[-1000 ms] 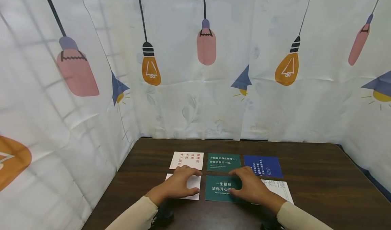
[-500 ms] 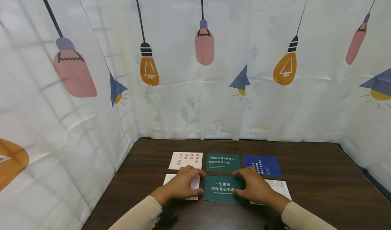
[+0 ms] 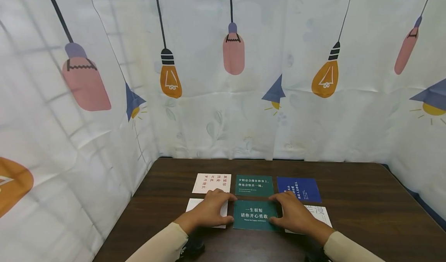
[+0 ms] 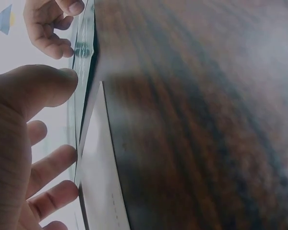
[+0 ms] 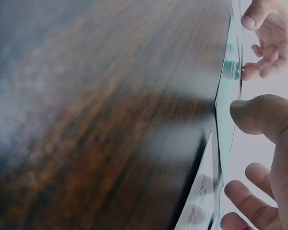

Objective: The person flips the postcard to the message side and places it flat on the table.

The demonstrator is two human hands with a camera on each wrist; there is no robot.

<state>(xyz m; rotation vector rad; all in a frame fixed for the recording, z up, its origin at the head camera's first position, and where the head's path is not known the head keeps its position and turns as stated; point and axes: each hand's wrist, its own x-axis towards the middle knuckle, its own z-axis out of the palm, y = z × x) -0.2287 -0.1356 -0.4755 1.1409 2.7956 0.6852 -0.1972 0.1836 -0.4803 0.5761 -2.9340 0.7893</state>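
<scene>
My left hand point(image 3: 210, 208) and right hand point(image 3: 296, 214) hover low on either side of a green card point(image 3: 253, 214) with white lettering in the front row. Both have thumb and forefinger spread apart in a C shape, with nothing between them. The left fingertips are near the card's left side; the right thumb overlaps its right edge. Under the left hand lies a white card point(image 3: 195, 204), partly hidden. A white card with line drawings point(image 3: 318, 214) is partly covered by the right hand. In the left wrist view, the left thumb point(image 4: 50, 86) stays above the cards.
Behind lie a cream card with red writing point(image 3: 212, 183), another green card point(image 3: 254, 185) and a blue card point(image 3: 303, 189). All rest on a dark wooden table point(image 3: 369, 200). A white curtain point(image 3: 216, 119) printed with lamps hangs around the table's far sides.
Both hands have shifted slightly to the right, baring more of the front green card's right part. The cards lie as before; the head view has moved a little.
</scene>
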